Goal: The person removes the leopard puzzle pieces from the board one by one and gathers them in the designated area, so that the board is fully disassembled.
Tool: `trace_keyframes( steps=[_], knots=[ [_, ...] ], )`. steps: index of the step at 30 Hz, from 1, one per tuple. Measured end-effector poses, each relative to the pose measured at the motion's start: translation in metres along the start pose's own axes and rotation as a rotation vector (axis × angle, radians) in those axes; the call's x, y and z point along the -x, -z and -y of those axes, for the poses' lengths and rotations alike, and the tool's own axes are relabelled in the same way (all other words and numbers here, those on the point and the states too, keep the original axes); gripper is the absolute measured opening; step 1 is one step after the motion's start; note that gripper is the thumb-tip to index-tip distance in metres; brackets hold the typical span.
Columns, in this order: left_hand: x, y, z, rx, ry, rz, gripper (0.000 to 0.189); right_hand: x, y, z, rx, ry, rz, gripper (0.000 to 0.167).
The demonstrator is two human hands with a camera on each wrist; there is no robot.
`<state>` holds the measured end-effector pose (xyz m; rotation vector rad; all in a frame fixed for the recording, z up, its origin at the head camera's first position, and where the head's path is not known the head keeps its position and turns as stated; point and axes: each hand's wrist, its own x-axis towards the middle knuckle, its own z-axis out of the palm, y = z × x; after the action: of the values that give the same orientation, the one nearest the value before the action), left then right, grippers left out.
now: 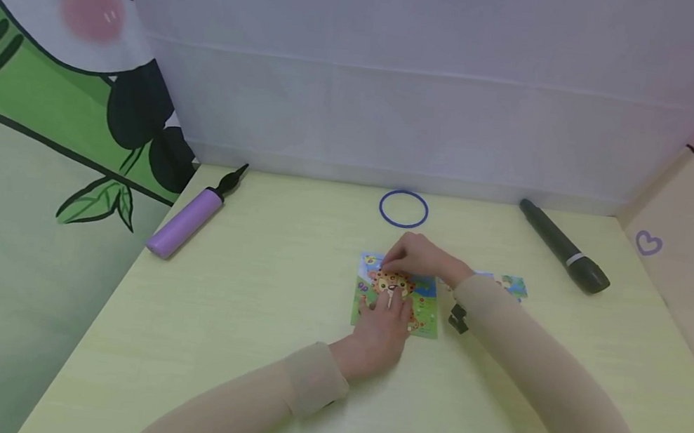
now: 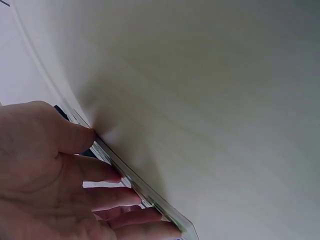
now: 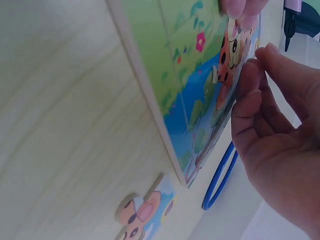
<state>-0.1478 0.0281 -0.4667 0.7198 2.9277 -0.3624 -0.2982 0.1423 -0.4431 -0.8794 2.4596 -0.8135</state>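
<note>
A cartoon leopard jigsaw puzzle (image 1: 428, 321) lies flat on the table. On its lower part my left hand (image 1: 377, 334) rests with fingers spread; the left wrist view shows the thumb and fingertips along the puzzle's edge (image 2: 152, 196). My right hand (image 1: 422, 255) reaches in from the right, its curled fingers at the upper left of the picture. Thumb and index fingertips come close together in the right wrist view, and whether they pinch a piece is hidden. Loose puzzle pieces (image 1: 514, 285) lie right of the puzzle, partly behind the right forearm; one piece (image 3: 146, 216) shows near its corner.
Behind the puzzle lies a blue ring (image 1: 403, 209). A purple hand pump (image 1: 186, 222) with a black nozzle is at the back left, and a black microphone (image 1: 562, 246) at the back right. A pale curtain (image 1: 364, 112) rises behind the table's back edge.
</note>
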Motion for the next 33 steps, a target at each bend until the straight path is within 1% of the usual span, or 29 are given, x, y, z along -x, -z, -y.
trace_keyframes(
  steps=[9,16,21,24,29,33],
  knots=[
    [-0.002,-0.003,-0.002,-0.01,0.006,0.025,0.06,-0.005,-0.003,0.001,-0.009,0.009,0.01,0.012],
    [-0.002,-0.003,-0.002,-0.019,0.006,0.026,0.06,-0.009,-0.005,0.002,-0.004,0.031,0.039,0.011],
    [-0.002,-0.003,-0.003,-0.015,0.01,0.018,0.06,-0.013,-0.006,-0.001,-0.023,0.044,0.059,0.01],
    [-0.002,-0.003,-0.003,-0.012,0.015,0.013,0.06,-0.016,-0.007,-0.003,-0.032,0.072,0.063,0.01],
    [-0.001,-0.003,-0.003,-0.021,0.019,0.025,0.06,-0.018,-0.008,-0.002,-0.037,0.109,0.081,0.011],
    [-0.001,-0.002,-0.003,-0.022,0.019,0.022,0.059,-0.019,-0.007,0.001,-0.038,0.096,0.098,0.01]
  ],
)
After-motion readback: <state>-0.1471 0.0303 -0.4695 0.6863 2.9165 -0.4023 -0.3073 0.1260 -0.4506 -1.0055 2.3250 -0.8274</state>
